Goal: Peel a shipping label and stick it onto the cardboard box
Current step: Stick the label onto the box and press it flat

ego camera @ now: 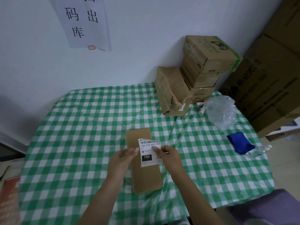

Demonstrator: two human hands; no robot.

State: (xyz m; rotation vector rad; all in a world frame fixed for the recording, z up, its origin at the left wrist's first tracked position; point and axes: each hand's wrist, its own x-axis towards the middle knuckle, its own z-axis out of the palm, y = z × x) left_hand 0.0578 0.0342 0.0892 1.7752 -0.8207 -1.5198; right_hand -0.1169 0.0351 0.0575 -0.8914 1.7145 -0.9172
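Observation:
A long, plain cardboard box (142,174) lies flat on the green-and-white checked tablecloth (78,137), near the table's middle. Over its upper half I hold a white shipping label (148,152) with a barcode and a black "15H" block, its top right corner torn. My left hand (125,157) pinches the label's left edge with thumb and fingers. My right hand (167,154) grips its right edge, thumb on the printed face. Whether the label touches the box top I cannot tell.
Several stacked cardboard boxes (203,69) stand at the back right against the wall, one leaning (172,91). A clear plastic bag (222,111), a blue cloth (240,142) and large cartons (272,88) are at the right. A red item (9,197) lies at the left edge.

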